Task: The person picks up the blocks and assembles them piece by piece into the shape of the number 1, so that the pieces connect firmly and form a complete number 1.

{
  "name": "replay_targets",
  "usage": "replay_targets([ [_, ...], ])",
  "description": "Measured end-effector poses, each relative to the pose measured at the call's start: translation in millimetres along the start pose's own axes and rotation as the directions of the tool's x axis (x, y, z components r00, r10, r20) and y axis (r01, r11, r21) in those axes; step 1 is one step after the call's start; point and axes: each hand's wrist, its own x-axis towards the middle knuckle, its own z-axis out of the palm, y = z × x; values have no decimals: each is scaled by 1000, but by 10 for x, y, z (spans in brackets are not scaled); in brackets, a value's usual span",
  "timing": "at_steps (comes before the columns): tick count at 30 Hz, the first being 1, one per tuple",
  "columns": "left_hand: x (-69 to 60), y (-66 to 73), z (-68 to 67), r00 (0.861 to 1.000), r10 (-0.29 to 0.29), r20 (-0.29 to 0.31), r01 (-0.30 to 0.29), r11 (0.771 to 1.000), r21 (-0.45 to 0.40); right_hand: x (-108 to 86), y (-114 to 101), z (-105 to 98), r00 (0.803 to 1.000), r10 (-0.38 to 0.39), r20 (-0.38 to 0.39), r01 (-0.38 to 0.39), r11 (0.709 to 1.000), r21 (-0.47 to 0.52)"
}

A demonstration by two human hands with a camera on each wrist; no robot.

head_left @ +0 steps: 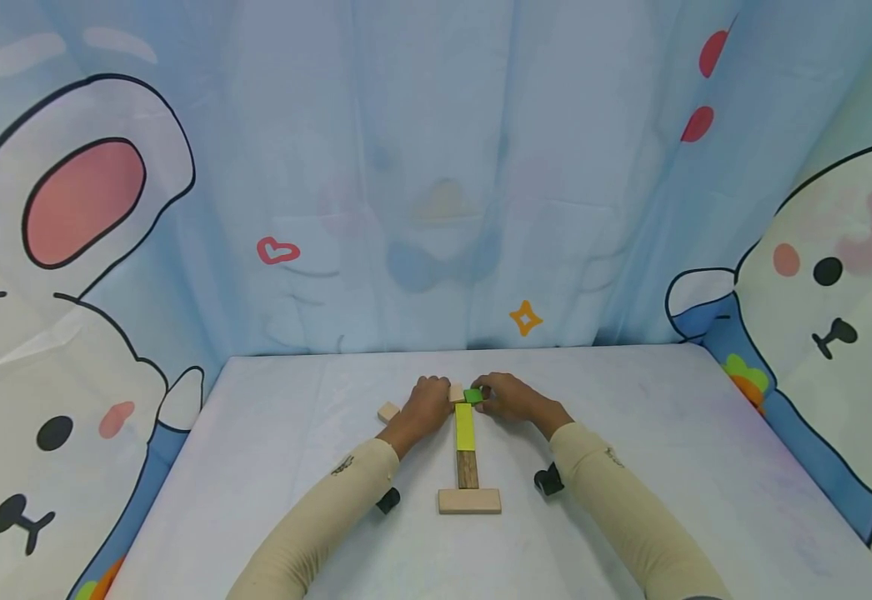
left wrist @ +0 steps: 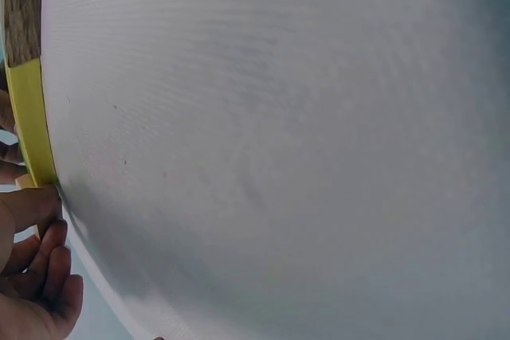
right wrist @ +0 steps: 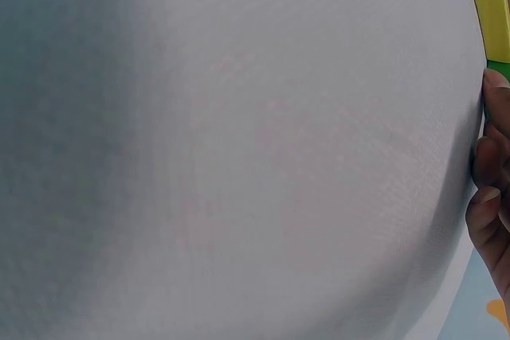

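Blocks lie in a T-like row on the table: a pale plank (head_left: pixel 469 502) across the near end, then a brown block (head_left: pixel 467 470) and a yellow block (head_left: pixel 464 427). At the far end of the yellow one, a small pale wooden block (head_left: pixel 456 392) and a green block (head_left: pixel 473 396) sit side by side. My left hand (head_left: pixel 428 405) grips the pale block from the left. From the right, my right hand (head_left: pixel 508 397) pinches the green block. The left wrist view shows curled left fingers (left wrist: pixel 49 272) beside the yellow block's end; the right wrist view shows only a sliver of green.
Another pale block (head_left: pixel 388 412) lies on the white-covered table (head_left: pixel 301 433), left of my left hand and partly behind the wrist. A blue printed curtain (head_left: pixel 421 167) hangs behind the table's far edge. Black wrist cameras (head_left: pixel 548 481) sit under both forearms.
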Motion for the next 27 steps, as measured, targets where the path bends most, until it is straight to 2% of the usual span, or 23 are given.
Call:
replay_targets([
  [18,1,-31,17,999,46,-21,-46,999,-6,10,9,10,1000,17,2,-17,1000,-10],
  [27,27,-43,40,999,41,-2,-41,999,9,6,16,2,1000,0,-4,-1,1000,-15],
])
